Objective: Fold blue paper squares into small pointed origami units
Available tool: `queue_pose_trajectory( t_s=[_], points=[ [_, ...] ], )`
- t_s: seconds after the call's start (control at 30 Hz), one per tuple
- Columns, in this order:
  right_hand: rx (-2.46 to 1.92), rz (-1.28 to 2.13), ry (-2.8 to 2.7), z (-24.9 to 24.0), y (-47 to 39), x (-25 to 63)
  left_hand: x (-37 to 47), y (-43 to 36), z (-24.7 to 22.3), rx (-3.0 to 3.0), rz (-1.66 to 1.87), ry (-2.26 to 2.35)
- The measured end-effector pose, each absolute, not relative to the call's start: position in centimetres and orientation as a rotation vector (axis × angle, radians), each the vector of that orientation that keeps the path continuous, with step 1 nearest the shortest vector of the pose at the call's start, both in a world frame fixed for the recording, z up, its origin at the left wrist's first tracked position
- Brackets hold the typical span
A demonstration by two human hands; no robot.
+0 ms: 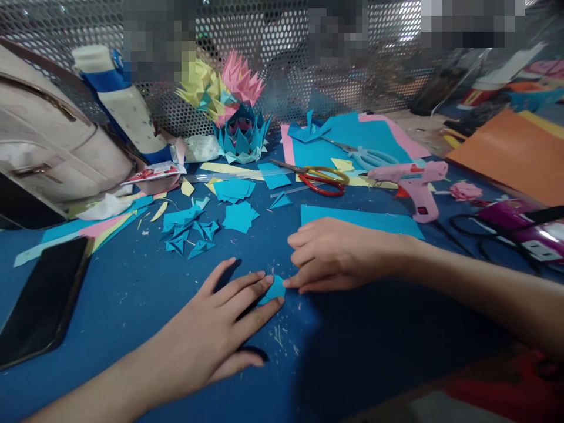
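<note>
A small blue paper piece (277, 288) lies on the blue table below the middle of the head view. My left hand (224, 320) is spread flat and open, with several fingertips pressing on the paper's left part and partly covering it. From the right, my right hand (339, 255) reaches in with curled fingers. Its index fingertip and thumb close at the paper's right edge; the exact grip is partly hidden. Just beyond that hand is a larger blue paper sheet (356, 220). Folded blue paper pieces (202, 229) and a blue paper stack (240, 216) lie ahead of my left hand.
Scissors with red and yellow handles (324, 179), light-blue-handled scissors (374, 157) and a pink glue gun (412, 179) lie farther back. Paper flowers (240, 138) stand by a perforated metal screen. A phone (46, 299) lies left; a purple power strip (520, 229) sits right.
</note>
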State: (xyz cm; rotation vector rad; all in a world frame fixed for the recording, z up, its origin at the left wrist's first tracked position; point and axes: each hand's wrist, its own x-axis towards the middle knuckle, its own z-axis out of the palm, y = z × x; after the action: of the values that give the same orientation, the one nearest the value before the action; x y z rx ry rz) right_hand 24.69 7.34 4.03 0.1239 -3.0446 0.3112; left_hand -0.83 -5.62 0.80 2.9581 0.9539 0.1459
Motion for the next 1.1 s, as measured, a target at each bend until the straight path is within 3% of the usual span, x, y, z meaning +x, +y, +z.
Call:
queue_pose_trajectory(
  t_s=[0.33,0.57,1.1],
  points=[
    [0.204,-0.081,-2.958,3.0,6.1,23.8,-1.3,-5.8,0.5,2.988,0.208,0.915],
    [0.160,-0.172,-2.902,2.6,6.1,23.4,-1.5,-5.9,0.6,2.993,0.211,0.909],
    [-0.134,0.367,-2.982,2.4,5.3,22.6,-1.3,-5.9,0.6,2.916,0.283,0.942]
  ],
)
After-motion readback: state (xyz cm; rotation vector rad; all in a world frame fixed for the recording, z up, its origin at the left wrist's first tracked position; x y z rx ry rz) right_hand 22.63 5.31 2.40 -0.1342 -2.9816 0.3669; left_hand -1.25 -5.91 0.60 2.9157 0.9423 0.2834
